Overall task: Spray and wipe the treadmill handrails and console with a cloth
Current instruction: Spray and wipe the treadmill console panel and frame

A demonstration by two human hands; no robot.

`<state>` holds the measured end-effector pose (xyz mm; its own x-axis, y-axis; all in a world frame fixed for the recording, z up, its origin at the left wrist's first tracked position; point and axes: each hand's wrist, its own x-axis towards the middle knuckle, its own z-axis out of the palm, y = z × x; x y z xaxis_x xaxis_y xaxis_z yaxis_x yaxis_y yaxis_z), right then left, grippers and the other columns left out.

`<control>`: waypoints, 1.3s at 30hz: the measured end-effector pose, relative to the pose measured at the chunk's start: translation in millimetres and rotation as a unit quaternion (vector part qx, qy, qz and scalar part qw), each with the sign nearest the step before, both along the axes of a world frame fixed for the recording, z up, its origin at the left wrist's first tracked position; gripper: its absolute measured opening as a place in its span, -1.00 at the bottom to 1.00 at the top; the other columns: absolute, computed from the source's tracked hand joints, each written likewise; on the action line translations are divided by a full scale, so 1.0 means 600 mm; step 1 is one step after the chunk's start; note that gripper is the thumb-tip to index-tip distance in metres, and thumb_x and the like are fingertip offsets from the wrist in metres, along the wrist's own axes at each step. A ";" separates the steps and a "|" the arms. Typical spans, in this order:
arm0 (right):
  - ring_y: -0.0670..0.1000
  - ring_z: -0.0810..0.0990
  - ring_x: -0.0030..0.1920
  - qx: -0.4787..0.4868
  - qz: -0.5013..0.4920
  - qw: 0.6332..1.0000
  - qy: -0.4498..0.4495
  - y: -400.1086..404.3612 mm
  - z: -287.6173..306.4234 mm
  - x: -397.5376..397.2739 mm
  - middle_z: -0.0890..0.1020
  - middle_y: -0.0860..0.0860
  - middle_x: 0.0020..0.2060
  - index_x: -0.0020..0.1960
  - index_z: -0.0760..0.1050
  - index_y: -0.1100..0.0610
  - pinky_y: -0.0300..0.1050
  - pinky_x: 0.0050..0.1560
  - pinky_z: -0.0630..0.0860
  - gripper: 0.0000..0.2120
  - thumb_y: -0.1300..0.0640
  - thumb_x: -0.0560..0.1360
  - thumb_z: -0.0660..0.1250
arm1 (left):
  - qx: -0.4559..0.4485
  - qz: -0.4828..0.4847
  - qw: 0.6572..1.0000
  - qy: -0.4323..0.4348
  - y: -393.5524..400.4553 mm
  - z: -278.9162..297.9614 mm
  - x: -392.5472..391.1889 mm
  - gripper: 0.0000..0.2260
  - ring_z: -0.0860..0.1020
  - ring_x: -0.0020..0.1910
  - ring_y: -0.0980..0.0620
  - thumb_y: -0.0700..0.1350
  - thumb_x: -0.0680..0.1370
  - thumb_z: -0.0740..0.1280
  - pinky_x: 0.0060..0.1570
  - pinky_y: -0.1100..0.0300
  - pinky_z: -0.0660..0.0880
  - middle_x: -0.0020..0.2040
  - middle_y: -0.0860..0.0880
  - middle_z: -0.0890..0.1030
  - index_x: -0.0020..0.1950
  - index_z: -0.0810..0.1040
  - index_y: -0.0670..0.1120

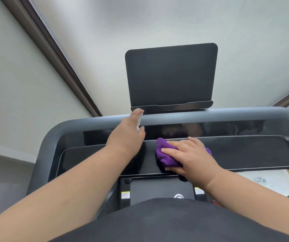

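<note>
right hand [191,158] flat, pressing purple cloth [166,155] on console [245,151] | left hand [129,135] gripping small spray bottle [139,119] above console | risk: overspray reaching tablet holder [170,75]

A single head-worn wide-angle camera looks forward and down along the person's outstretched forearms, close over the treadmill console [227,154]. The upright tablet holder [170,75] stands just beyond at mid-frame, the grey front handrail [210,116] crossing below it, wall and window frame behind.
</note>
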<state>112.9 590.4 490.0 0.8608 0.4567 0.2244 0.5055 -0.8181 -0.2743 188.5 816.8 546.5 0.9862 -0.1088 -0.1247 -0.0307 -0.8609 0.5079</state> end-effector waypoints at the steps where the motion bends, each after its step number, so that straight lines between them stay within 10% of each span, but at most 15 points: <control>1: 0.07 0.58 0.11 -0.013 0.012 1.000 0.013 -0.004 -0.005 0.003 0.59 -0.07 0.23 0.27 0.53 -0.11 0.12 0.23 0.41 -0.52 -0.32 0.47 0.23 | 0.018 -0.004 1.000 0.006 -0.013 -0.006 0.006 -0.57 0.55 -0.01 -0.05 -0.02 0.61 0.19 0.05 0.07 0.48 0.18 0.04 0.49 0.41 0.13 0.23; 10: 0.17 0.56 0.22 -0.115 0.074 0.987 0.087 -0.025 -0.001 0.019 0.56 -0.02 0.29 0.34 0.43 -0.14 0.12 0.09 0.56 -0.35 -0.43 0.35 0.27 | 0.076 0.001 0.997 0.011 -0.073 -0.022 0.024 -0.66 0.56 -0.19 -0.03 -0.08 0.60 0.22 -0.10 0.06 0.56 0.01 0.02 0.51 0.30 0.20 0.18; 17: 0.10 0.59 -0.06 -0.128 0.115 0.978 0.120 -0.068 0.011 0.034 0.58 -0.03 0.20 0.35 0.44 -0.14 -0.03 -0.23 0.52 -0.35 -0.27 0.30 0.45 | 0.070 -0.057 0.996 -0.023 -0.170 0.002 0.019 -0.55 0.57 -0.05 0.02 -0.04 0.59 0.23 0.00 0.11 0.54 0.11 0.05 0.51 0.40 0.13 0.23; 28: 0.15 0.49 0.13 -0.134 0.161 0.961 0.179 -0.136 0.019 0.049 0.48 -0.02 0.29 0.47 0.28 -0.16 0.04 -0.03 0.42 -0.39 -0.27 0.47 0.29 | 0.109 -0.106 0.988 0.003 -0.298 -0.009 0.041 -0.63 0.55 -0.17 -0.04 -0.03 0.60 0.17 -0.13 0.04 0.55 0.08 0.00 0.49 0.35 0.17 0.23; 39: 0.05 0.61 0.06 -0.086 0.193 0.970 0.122 -0.118 -0.006 0.069 0.57 -0.08 0.24 0.37 0.34 -0.21 0.00 -0.04 0.58 -0.41 -0.31 0.37 0.28 | 0.085 0.073 0.994 -0.001 -0.100 -0.006 -0.022 -0.54 0.56 0.03 0.00 0.01 0.61 0.20 0.07 0.10 0.49 0.17 0.04 0.48 0.45 0.13 0.26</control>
<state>154.6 519.6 486.4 0.6369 0.7674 -0.0734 0.7196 -0.6259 -0.3007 175.4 757.0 542.6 0.9901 0.0582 -0.1274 0.1002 -0.9297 0.3544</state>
